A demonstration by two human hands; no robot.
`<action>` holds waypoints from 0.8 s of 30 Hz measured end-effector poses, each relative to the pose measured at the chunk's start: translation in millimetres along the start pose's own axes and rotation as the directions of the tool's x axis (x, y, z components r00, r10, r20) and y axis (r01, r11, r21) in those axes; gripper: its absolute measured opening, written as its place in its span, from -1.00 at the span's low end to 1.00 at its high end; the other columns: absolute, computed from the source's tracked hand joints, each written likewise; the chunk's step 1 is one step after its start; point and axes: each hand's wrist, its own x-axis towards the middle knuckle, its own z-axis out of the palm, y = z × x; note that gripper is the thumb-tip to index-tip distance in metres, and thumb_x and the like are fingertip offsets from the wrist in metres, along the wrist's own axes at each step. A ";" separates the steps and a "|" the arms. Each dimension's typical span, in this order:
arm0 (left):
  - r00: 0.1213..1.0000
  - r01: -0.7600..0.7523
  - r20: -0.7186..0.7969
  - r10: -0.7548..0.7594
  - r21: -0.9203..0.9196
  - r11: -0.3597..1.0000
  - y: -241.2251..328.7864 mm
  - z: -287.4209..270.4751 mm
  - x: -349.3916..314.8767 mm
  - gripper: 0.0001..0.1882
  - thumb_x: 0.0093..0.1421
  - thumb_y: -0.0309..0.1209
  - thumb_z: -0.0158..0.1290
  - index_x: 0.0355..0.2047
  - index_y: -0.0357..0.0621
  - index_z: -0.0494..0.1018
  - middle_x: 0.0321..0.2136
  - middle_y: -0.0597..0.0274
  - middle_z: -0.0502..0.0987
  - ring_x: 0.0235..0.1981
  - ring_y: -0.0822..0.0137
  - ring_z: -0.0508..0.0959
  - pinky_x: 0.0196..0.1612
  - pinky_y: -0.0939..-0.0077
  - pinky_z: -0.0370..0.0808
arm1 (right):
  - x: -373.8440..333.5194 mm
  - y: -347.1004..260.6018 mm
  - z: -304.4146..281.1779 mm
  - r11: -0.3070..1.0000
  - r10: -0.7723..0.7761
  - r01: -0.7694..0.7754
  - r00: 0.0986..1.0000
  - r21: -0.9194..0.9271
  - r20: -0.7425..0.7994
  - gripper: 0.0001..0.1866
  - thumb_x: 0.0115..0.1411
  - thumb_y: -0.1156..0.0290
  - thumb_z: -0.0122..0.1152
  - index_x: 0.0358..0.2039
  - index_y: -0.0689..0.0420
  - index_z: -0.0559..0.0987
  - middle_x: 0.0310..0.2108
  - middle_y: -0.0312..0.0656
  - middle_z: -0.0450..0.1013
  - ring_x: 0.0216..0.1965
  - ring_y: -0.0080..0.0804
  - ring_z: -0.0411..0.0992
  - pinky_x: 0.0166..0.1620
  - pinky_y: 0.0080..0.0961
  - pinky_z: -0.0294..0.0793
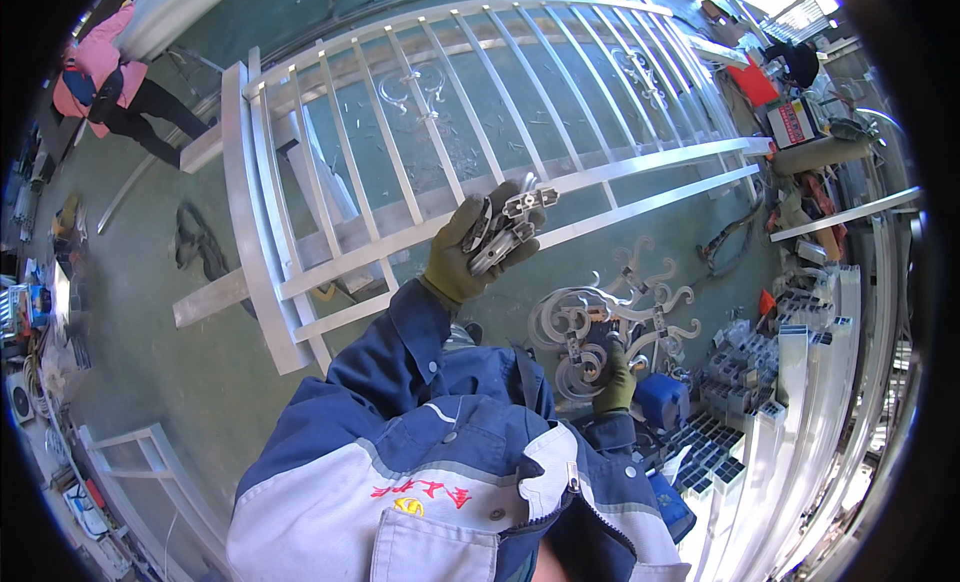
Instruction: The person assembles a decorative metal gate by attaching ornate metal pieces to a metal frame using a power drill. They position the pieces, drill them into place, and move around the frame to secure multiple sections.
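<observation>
My left hand (458, 257), in an olive work glove, is raised over the near rail of a silver metal railing (440, 227). Its fingers are curled around several small silver metal brackets (505, 244), whose exact shape is partly covered. Lower and to the right, my right hand (618, 380), gloved the same way, reaches down to a pile of curled metal scroll ornaments (572, 327). The fingertips there blend into dark parts among the scrolls, so their grip is hidden.
Silver scrolls (432, 100) sit between the railing's bars. To the right stand bundles of metal tubes (785, 382), beside a blue container (662, 400). A person in pink (100, 62) is at the far left. A metal frame (150, 472) lies lower left.
</observation>
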 end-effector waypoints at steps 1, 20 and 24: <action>1.000 -0.006 -0.015 0.006 0.027 1.000 0.6 3.4 0.7 -0.43 0.47 -0.06 -0.04 0.32 -0.17 0.36 0.22 -0.11 0.47 0.21 -0.03 0.52 0.21 -0.10 0.57 | 2.3 2.6 -0.7 1.000 0.008 -0.008 1.000 0.007 0.005 -0.78 0.21 0.31 0.47 -0.23 0.10 0.64 -0.57 -0.44 0.39 -0.58 -0.61 0.38 -0.52 -0.60 0.32; 0.992 -0.108 -0.068 0.109 0.011 0.994 24.1 -6.9 -14.9 -0.50 0.49 -0.12 -0.05 0.28 -0.16 0.40 0.23 -0.16 0.45 0.30 -0.12 0.43 0.24 -0.19 0.54 | -3.0 23.6 2.3 0.995 0.018 -0.029 0.994 -0.095 -0.108 -0.73 0.15 0.17 0.52 -0.38 0.06 0.63 -0.67 -0.40 0.32 -0.70 -0.53 0.28 -0.60 -0.47 0.20; 0.983 -0.160 -0.084 0.163 0.035 0.986 33.3 -15.6 -20.7 -0.50 0.49 -0.14 -0.05 0.29 -0.15 0.39 0.25 -0.15 0.44 0.33 -0.12 0.40 0.24 -0.22 0.52 | -2.8 25.3 0.1 0.997 0.027 -0.035 0.994 -0.072 -0.106 -0.69 0.13 0.16 0.55 -0.41 0.09 0.62 -0.68 -0.38 0.33 -0.72 -0.52 0.27 -0.61 -0.48 0.20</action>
